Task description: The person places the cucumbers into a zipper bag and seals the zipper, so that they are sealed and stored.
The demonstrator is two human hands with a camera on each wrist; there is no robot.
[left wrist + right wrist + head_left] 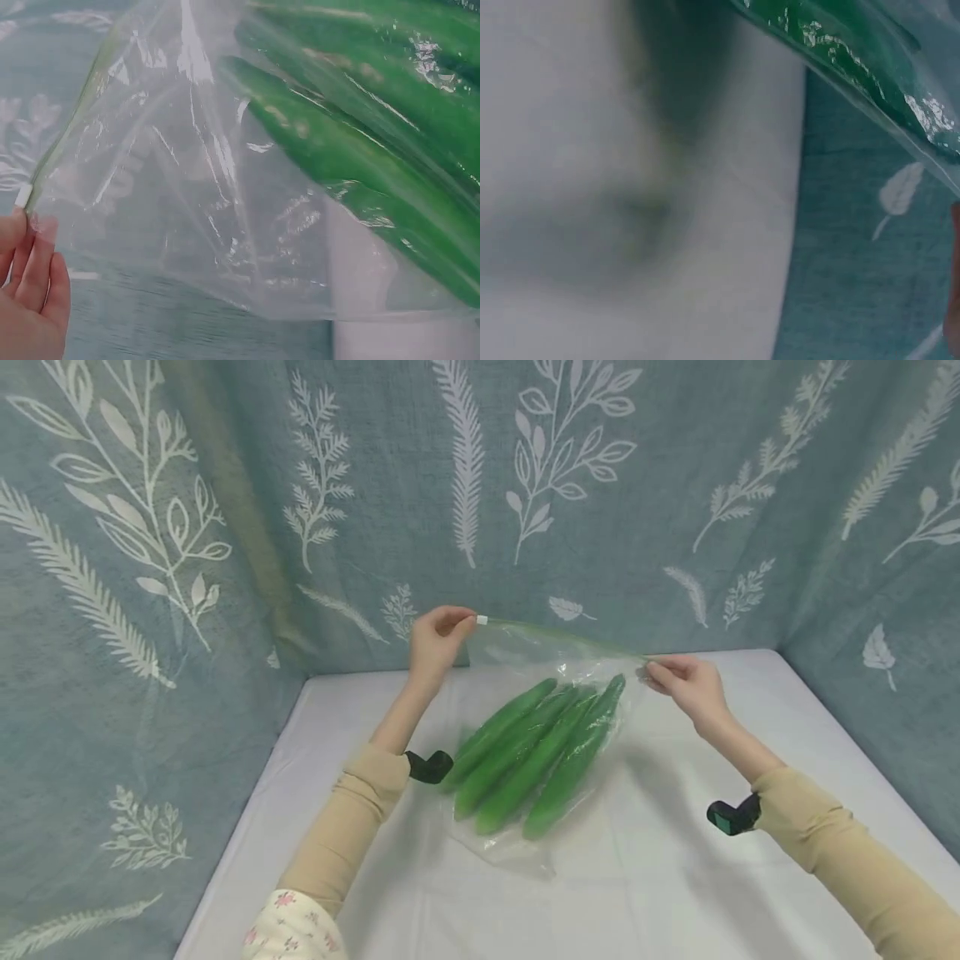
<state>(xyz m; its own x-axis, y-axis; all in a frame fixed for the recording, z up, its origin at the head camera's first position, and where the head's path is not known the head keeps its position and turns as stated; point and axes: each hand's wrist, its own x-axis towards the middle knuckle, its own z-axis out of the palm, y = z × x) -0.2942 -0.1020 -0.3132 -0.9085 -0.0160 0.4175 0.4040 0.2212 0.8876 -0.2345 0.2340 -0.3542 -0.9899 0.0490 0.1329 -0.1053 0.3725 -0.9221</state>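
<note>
A clear plastic zip bag (517, 652) hangs by its top edge between both hands, with several green cucumbers (517, 768) lying slantwise inside. My left hand (438, 643) pinches the upper left corner, right at the small white slider (482, 620); the left wrist view shows thumb and fingers at this slider (24, 196). At the upper right corner, my right hand (692, 687) pinches the end of the greenish zip strip. Only a sliver of the right hand (952, 285) enters the right wrist view, beside the bag's edge (870, 116).
A white-covered table (652, 877) lies below the bag. Blue-green curtains (375, 527) with white leaf prints stand behind it and at both sides. Dark wrist cameras (429, 767) are strapped at the sleeve cuffs.
</note>
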